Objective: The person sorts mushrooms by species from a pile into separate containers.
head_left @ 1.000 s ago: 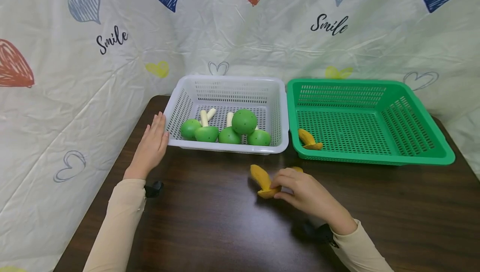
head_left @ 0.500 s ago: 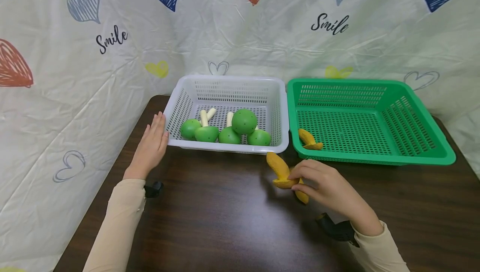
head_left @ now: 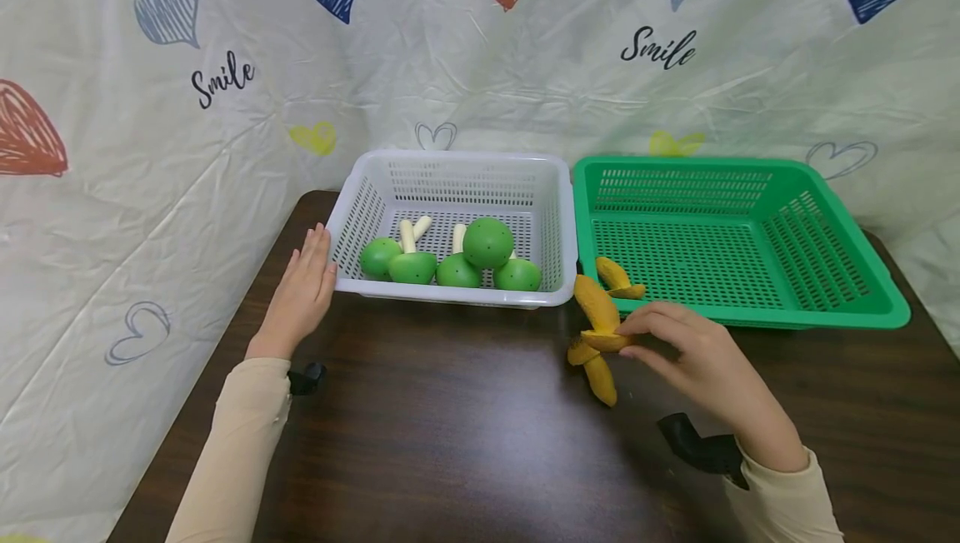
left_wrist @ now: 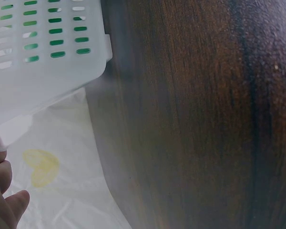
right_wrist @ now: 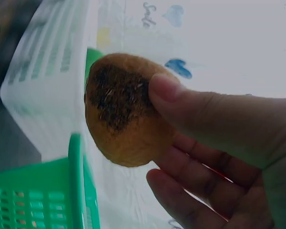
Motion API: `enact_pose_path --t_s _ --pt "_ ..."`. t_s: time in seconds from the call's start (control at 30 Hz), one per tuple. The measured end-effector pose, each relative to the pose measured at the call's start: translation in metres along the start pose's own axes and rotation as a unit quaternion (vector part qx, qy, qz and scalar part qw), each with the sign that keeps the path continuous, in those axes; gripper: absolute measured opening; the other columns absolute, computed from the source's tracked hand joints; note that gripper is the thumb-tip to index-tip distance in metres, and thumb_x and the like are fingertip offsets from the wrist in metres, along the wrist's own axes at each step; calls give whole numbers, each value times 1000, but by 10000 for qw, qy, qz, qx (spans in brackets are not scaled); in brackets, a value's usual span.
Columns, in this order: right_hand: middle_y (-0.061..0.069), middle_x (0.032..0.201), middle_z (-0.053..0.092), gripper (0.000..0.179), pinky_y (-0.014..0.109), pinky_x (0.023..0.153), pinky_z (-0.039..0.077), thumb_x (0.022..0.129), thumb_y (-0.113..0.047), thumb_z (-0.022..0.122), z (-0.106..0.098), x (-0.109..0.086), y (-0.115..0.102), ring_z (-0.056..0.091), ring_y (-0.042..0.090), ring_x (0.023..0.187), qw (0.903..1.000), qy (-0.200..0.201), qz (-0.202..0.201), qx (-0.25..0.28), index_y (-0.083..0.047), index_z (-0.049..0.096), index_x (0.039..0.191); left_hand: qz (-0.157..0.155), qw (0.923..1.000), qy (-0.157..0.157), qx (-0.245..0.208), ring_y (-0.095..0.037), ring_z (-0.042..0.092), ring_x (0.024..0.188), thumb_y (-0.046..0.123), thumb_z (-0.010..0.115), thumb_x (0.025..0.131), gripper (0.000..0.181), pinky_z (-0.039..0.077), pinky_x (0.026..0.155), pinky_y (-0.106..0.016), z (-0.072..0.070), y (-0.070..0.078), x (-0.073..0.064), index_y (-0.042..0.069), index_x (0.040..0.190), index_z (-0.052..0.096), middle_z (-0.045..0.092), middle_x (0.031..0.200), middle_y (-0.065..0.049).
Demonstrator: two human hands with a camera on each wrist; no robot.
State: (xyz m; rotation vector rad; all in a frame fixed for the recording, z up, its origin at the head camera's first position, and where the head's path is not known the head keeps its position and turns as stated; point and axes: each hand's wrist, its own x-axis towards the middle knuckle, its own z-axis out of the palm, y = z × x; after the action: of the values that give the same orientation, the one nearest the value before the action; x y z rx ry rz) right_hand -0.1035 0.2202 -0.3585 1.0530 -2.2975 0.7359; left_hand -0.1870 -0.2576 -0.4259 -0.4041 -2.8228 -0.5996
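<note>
In the head view my right hand (head_left: 697,364) pinches a yellow toy mushroom (head_left: 597,306) by its cap, thumb on one side and fingers on the other. Its thick stem points up toward the near left corner of the green basket (head_left: 697,256). The right wrist view shows the same mushroom (right_wrist: 128,145) with a dark, rough patch on its cap. A second yellow mushroom (head_left: 601,381) lies on the table just below it. Another yellow mushroom (head_left: 615,275) is inside the green basket. My left hand (head_left: 298,297) rests with straight fingers against the white basket's (head_left: 450,294) left side.
Several green spotted mushrooms (head_left: 487,244) with white stems lie in the white basket. Both baskets stand side by side at the back of the dark wooden table (head_left: 435,426). A white sheet (head_left: 405,52) printed with hearts hangs behind.
My right hand has lifted the yellow mushroom and carried it rightward and up, toward the green basket. The second yellow mushroom on the table has come into fuller view. My left hand has not moved.
</note>
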Motion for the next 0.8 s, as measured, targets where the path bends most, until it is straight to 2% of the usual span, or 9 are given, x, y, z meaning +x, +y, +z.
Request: enact_pose_path --t_s 0.2,0.47,0.7,0.73,0.8 --pt "-2 88 64 50 16 74 45 94 -52 41 -10 -4 7 60 15 80 9990 -27 166 -418 -11 68 86 -6 10000 -28 3 -29 9 143 22 34 102 56 11 113 -51 0 -1 0 -5 148 17 14 155 -18" --pt "-6 89 64 49 10 75 41 93 -55 42 -26 -9 21 56 6 84 9971 -86 618 -435 -15 69 87 -35 10000 -64 20 -29 9 143 22 33 102 56 11 113 -51 0 -1 0 -5 148 16 12 156 -17" --pt "-1 87 65 52 15 70 43 91 -56 41 -34 -14 35 57 10 81 9933 -61 861 -767 -11 69 87 -18 10000 -70 6 -28 8 143 23 32 102 56 9 113 -49 -1 -1 0 -5 148 16 12 156 -17" --pt "-1 87 65 50 16 69 43 91 -54 43 -34 -14 36 58 11 81 9928 -98 900 -789 -11 69 88 -10 10000 -67 5 -28 9 143 23 32 102 56 10 113 -50 -1 -1 0 -5 148 16 13 155 -17" --pt "-1 87 65 29 17 69 44 88 -39 60 -35 -14 39 58 13 80 9915 -189 980 -840 -11 69 89 4 10000 -61 9 -29 9 143 23 32 102 56 11 112 -51 0 -1 0 -5 148 16 13 155 -18"
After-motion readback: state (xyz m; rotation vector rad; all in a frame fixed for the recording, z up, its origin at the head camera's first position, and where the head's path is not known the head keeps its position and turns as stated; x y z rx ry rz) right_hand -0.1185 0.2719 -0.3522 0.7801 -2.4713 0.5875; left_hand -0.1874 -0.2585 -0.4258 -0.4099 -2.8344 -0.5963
